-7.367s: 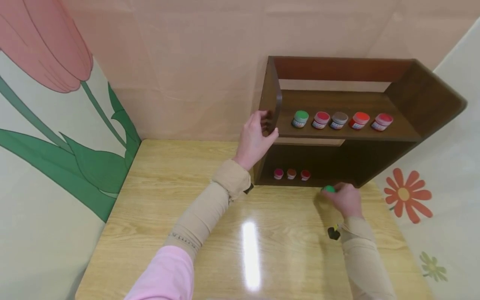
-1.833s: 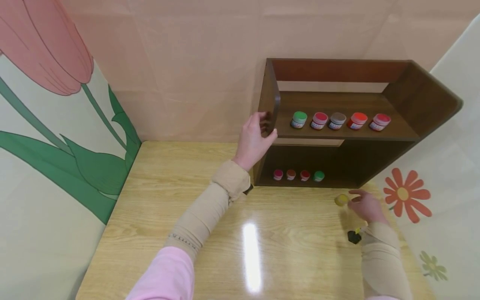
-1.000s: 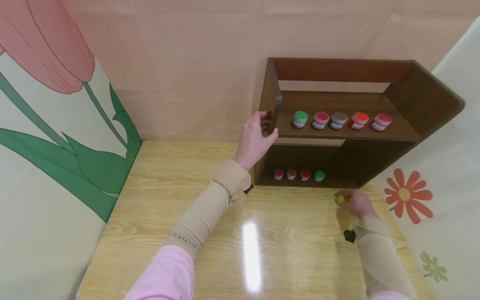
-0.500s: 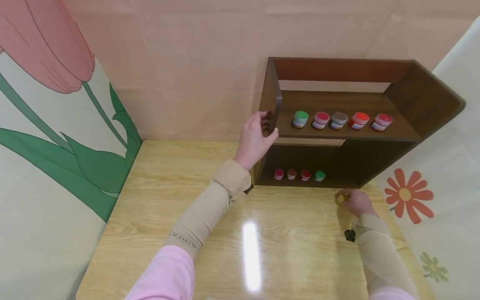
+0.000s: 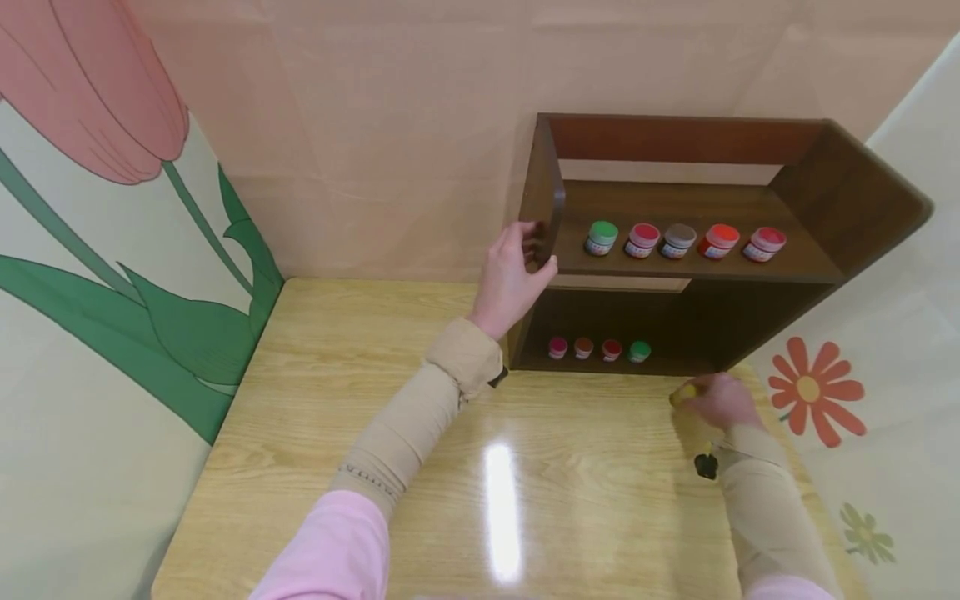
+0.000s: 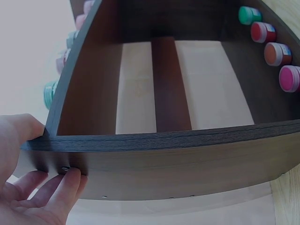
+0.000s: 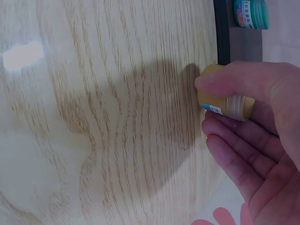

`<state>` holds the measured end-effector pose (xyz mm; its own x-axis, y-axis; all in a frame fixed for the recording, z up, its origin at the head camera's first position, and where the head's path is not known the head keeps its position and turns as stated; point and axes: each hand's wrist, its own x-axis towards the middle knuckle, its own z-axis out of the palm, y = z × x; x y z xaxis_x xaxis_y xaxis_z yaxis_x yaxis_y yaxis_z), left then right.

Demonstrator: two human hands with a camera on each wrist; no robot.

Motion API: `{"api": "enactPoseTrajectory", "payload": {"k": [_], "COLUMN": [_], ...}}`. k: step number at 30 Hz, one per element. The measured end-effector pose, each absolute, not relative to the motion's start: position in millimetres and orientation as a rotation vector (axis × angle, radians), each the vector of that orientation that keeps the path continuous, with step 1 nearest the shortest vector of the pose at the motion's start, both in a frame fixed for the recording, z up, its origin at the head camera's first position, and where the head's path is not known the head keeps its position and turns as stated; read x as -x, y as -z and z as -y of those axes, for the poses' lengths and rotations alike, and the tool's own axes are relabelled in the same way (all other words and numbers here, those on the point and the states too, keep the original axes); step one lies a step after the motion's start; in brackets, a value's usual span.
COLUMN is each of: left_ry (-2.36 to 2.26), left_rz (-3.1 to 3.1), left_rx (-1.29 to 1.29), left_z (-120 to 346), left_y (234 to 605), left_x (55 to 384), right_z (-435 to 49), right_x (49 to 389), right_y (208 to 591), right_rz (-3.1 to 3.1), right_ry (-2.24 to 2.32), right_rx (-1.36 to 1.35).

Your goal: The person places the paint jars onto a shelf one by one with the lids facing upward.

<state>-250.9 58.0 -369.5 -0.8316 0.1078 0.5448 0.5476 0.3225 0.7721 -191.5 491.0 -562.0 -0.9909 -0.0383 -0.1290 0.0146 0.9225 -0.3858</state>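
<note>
A dark wooden shelf (image 5: 847, 192) stands at the table's back right. My left hand (image 5: 512, 275) grips its left side panel (image 6: 154, 154), thumb on the front edge and fingers (image 6: 65, 187) on the outer face. My right hand (image 5: 718, 402) holds a small yellow-lidded jar (image 5: 681, 393) just in front of the shelf's lower right, above the table; in the right wrist view the yellow jar (image 7: 225, 101) sits between thumb and fingers (image 7: 243, 154). On the lower level stand several small jars, the rightmost a green jar (image 5: 639, 351) (image 7: 251, 13).
The upper shelf carries a row of several jars, from a green-lidded one (image 5: 601, 237) to a pink-lidded one (image 5: 766, 243). The light wooden table (image 5: 420, 500) is enclosed by printed fabric walls (image 5: 112, 250) on the left, back and right.
The green jar held 7.4 s ago now stands on the lower level. My right hand closed on the yellow jar and has lifted it slightly toward the shelf. The left hand has not moved.
</note>
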Motion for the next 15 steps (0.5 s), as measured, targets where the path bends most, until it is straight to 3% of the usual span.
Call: {"api": "enactPoseTrajectory", "payload": {"k": [15], "left_ry": [1.539], "left_rz": [2.199], "left_rx": [0.574], "left_z": [-58.3], "left_y": [368.1], "left_x": [249.3], "right_z": [-492.0], "right_x": [187.5], "right_y": [554.8], "right_rz": [-2.896], "right_ry": [0.611], "right_rx": [-0.123]}}
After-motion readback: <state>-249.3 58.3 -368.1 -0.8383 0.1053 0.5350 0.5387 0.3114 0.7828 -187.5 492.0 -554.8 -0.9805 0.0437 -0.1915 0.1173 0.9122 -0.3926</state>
